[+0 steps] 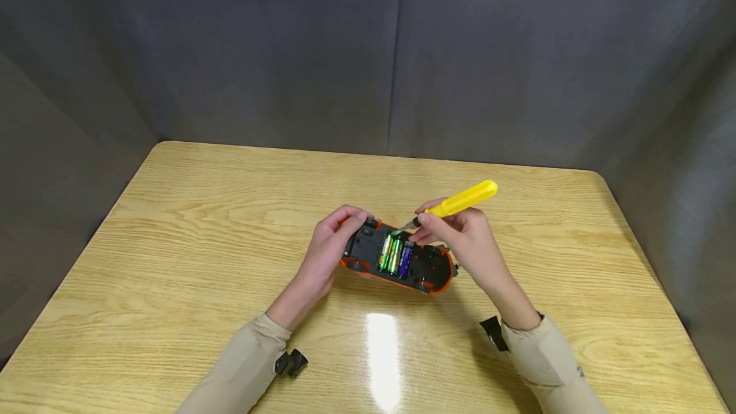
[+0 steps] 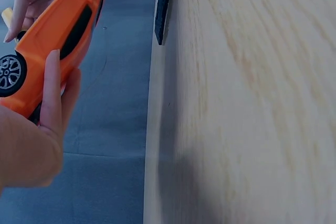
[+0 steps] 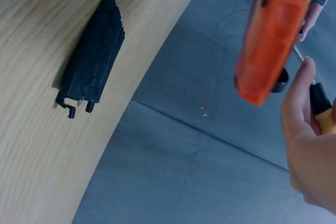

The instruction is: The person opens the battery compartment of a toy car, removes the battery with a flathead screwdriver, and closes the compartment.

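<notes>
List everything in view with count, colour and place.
Toy car: 1, orange with black underside, centre of head view
Batteries: 3, two green, one blue, in its open compartment
Screwdriver: 1, yellow handle, tip by the batteries
Plastic cover: 1, black, lying on the table
Thin wire: 1, colour unclear, near the toy car
Table: 1, light wood, below
Curtain: count unclear, dark grey, around the table
Wrist attachments: 2, black, by the cuffs
Sleeves: 2, beige, forearms
Left hand: 1, bare, gripping the toy car
Right hand: 1, bare, holding the screwdriver
</notes>
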{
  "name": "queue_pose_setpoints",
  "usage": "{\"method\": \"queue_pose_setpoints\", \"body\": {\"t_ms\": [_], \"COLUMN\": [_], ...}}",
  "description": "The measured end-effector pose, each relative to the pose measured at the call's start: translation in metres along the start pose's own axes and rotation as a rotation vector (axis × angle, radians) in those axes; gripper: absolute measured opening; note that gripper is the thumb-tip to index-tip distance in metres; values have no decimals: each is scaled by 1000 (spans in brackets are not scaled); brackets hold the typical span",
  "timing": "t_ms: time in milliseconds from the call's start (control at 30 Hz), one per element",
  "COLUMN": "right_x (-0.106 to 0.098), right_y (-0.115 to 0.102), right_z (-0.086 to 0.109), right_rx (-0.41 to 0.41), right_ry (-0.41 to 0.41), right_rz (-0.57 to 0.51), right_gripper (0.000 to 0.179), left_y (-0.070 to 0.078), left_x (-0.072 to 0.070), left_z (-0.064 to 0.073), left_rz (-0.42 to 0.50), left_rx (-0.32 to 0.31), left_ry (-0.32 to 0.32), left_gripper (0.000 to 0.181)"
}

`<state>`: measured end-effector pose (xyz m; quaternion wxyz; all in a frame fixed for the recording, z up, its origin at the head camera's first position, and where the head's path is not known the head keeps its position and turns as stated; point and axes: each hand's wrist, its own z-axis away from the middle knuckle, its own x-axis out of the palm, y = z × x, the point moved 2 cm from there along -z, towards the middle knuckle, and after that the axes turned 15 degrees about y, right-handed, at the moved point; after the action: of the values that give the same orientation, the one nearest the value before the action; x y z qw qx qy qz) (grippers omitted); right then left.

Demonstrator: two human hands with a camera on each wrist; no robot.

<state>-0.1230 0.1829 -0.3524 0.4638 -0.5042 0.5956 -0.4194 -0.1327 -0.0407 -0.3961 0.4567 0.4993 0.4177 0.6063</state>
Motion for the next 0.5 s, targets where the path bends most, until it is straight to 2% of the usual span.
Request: {"method": "queue_pose_setpoints", "body": {"t_ms": [267, 500], "right_x": [-3, -4], "right_y": [2, 5], "right_z": [-1, -3], "right_rx": [84, 170], "right_ry": [28, 42], "right_rz": [-29, -160], "right_gripper": [30, 30], "left_y": [1, 1], "left_x": [-1, 1], "left_z": [0, 0], "left_rz": [-3, -19], "left_rx": [27, 40], "left_ry": [6, -26], "left_gripper": [14, 14]}}
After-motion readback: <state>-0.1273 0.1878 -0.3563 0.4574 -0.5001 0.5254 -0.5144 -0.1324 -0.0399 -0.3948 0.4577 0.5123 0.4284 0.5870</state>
